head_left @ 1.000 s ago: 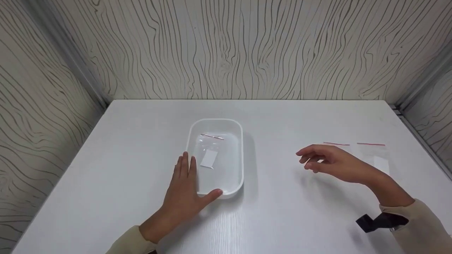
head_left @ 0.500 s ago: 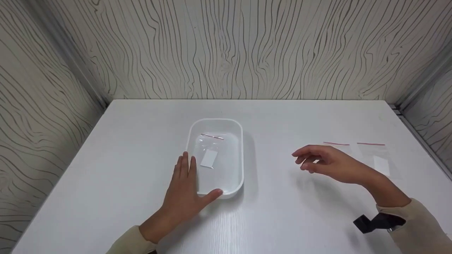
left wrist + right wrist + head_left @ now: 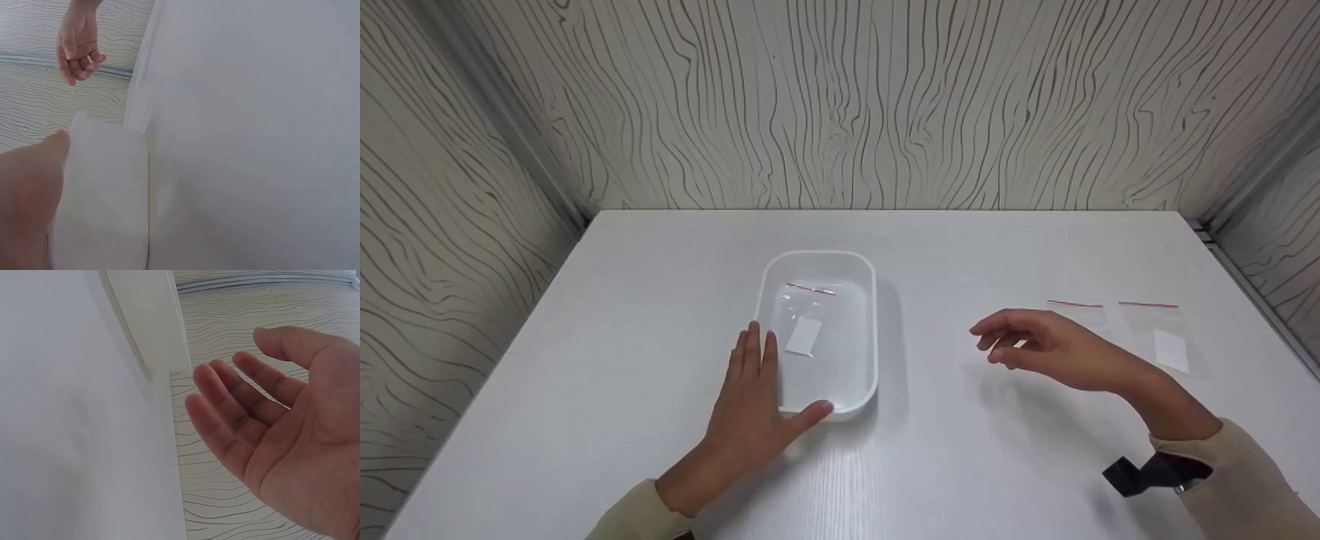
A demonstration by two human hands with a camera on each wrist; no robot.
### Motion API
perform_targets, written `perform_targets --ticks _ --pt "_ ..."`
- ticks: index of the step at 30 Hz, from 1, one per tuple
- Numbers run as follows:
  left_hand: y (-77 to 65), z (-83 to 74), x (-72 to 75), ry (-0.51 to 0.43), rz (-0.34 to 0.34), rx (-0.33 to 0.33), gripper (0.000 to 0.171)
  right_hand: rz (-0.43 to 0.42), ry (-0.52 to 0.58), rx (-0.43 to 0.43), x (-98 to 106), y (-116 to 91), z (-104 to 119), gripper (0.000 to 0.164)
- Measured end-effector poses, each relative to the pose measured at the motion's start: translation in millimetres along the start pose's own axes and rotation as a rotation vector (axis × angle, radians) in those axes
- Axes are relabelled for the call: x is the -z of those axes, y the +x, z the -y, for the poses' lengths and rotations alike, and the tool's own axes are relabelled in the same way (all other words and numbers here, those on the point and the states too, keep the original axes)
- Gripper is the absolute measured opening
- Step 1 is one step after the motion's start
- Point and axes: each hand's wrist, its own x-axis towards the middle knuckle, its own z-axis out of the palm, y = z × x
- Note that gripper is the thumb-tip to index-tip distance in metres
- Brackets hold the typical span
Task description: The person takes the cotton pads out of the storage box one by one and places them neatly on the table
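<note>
A white rectangular tray with rounded corners stands on the table, left of centre. Inside it lies a clear zip bag with a red seal line and a white label patch. My left hand rests along the tray's left side, fingers straight, thumb on the near rim; the left wrist view shows the tray's outer wall beside that hand. Above the table to the tray's right hovers my right hand, fingers loosely bent. Its palm and fingers hold nothing, as the right wrist view shows.
Two more clear zip bags with red seal lines lie flat at the right: one is mostly hidden behind the right hand, the other shows its white patch. Wood-patterned panels enclose the white table at the back and sides.
My right hand has drifted slightly left toward the tray, uncovering a little more of the rightmost bag. The left hand, the tray and the bag inside it have stayed put.
</note>
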Motion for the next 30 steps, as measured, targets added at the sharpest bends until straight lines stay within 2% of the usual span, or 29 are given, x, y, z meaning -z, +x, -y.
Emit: perform_targets --ticks 16,30 --pt "-0.6 -0.7 0.1 -0.001 -0.013 -0.002 0.118 0.017 -0.015 0.016 -7 17 7 0.028" --pt "-0.4 -1.1 -0.1 -0.009 -0.015 -0.006 0.118 0.054 -0.082 -0.008 -14 31 22 0.027"
